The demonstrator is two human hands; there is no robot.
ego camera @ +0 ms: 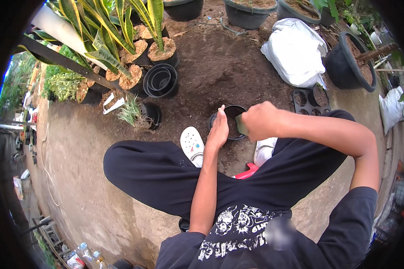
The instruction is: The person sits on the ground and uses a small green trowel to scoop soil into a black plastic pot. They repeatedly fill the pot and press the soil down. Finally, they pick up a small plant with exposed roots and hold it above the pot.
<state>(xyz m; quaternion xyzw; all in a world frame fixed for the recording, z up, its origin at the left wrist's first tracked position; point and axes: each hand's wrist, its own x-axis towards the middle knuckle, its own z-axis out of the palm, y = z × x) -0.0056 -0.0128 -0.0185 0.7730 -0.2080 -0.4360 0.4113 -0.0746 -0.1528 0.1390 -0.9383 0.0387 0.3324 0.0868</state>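
A round black plastic pot [237,109] stands on the soil between my feet. My left hand [219,129] lies along its left side, fingers extended and close together, with nothing seen in it. Over the pot's right side, my right hand [262,121] is closed on a green tool [241,124], whose lower part reaches into the pot; its exact kind cannot be told. A small variegated plant with bare roots [134,114] lies on the ground to the left, against a tipped black pot [153,115]. Nested black pots [160,80] stand behind it.
Potted snake plants [162,49] crowd the upper left. A white sack [294,50] and a black pot tray [301,110] lie to the right, near a large black planter [345,64]. My white clogs [192,143] flank the pot, and a red plastic object [247,172] sits between my legs.
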